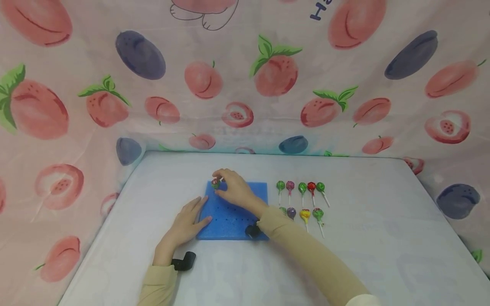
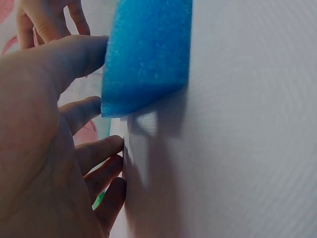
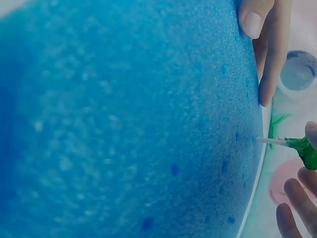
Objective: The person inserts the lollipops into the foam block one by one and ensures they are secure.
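Note:
My right hand (image 1: 236, 190) pinches a lollipop (image 1: 215, 183) by its wrapped head over the far left corner of a blue foam board (image 1: 214, 231). In the right wrist view the lollipop's wrapper (image 3: 303, 151) looks green, and its white stick points down to the board's surface, which has small dark holes. Whether the tip is inside a hole I cannot tell. My left hand (image 1: 185, 223) rests along the board's left edge, fingers extended; in the left wrist view its thumb and index finger touch the foam's side (image 2: 148, 54).
Right of the board lie lollipops in two rows: the back row includes a red one (image 1: 311, 186), the front row a yellow one (image 1: 305, 214). My right sleeve partly covers the front row. A white tabletop (image 1: 383, 238) lies beneath, with a fruit-patterned cloth (image 1: 268, 119) behind.

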